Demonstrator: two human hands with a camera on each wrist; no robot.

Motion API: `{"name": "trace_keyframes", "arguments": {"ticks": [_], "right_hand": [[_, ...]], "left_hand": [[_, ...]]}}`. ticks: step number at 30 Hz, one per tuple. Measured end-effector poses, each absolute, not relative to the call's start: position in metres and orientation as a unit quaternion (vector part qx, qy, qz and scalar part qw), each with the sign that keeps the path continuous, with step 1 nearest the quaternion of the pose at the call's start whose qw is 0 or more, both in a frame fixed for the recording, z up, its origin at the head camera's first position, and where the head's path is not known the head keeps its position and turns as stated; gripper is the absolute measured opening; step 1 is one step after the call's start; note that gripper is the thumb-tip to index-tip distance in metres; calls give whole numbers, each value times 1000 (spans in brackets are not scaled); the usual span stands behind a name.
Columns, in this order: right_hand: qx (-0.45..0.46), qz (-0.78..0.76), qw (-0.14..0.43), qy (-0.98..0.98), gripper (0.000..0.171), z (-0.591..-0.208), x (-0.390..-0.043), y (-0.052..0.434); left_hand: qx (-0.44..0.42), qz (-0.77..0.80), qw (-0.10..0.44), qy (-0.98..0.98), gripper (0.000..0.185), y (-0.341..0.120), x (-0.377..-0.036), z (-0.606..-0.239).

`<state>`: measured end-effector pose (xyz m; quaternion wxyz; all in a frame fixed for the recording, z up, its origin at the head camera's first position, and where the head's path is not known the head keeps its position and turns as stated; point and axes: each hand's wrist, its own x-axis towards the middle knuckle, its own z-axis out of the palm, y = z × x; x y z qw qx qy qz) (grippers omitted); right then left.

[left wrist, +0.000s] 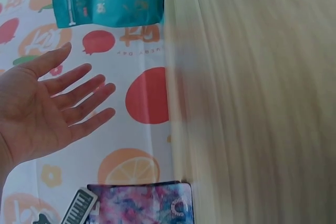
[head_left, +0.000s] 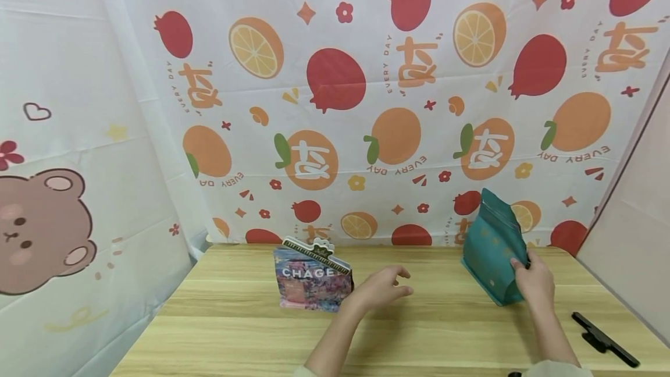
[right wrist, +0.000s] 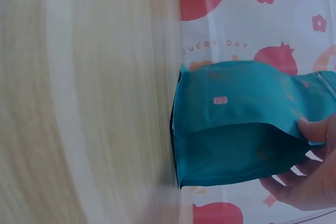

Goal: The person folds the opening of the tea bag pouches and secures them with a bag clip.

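1. Over the right half of a wood-grain table (head_left: 419,336), the person's right hand (head_left: 536,281) pinches a teal pouch (head_left: 492,252) by its side edge, thumb on one panel and fingers curled behind the other; a grip at the edge probably steadies the bag without squashing its body
2. Nearer the middle, the left hand (head_left: 382,287) is held out with fingers loosely extended and apart, thumb lifted away; it holds nothing, and its palm is turned towards the teal pouch, perhaps so it is free to help
3. The teal pouch leans a little, its base seeming to meet the tabletop and its side fold spread wide, which likely gives it a broader footing; its top rises above the right hand, and whether the mouth is sealed cannot be told
4. Just beyond the left wrist, a patterned pouch (head_left: 298,290) in blue and pink stands upright, the letters "CHAGE" readable; a long decorated clip (head_left: 314,255) sits aslant across its top, presumably to keep it closed
5. To the right of the right forearm, a black bar clip (head_left: 604,339) lies loose on the table, touching neither pouch
6. Behind everything hangs a white cloth (head_left: 366,191) printed with oranges and red fruit
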<state>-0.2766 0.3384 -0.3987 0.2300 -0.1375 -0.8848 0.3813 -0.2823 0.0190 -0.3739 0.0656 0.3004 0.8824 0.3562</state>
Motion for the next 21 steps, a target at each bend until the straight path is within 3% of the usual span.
{"name": "trace_keyframes", "arguments": {"ticks": [12,21], "right_hand": [[-104,416,150,-891,51,-393,-269,341],[-73,427,126,-892,50,-392,-268,343]], "left_hand": [[259,381,38,887,33,37,-283,-380],[217,421,16,880,36,50,-287,-383]]}}
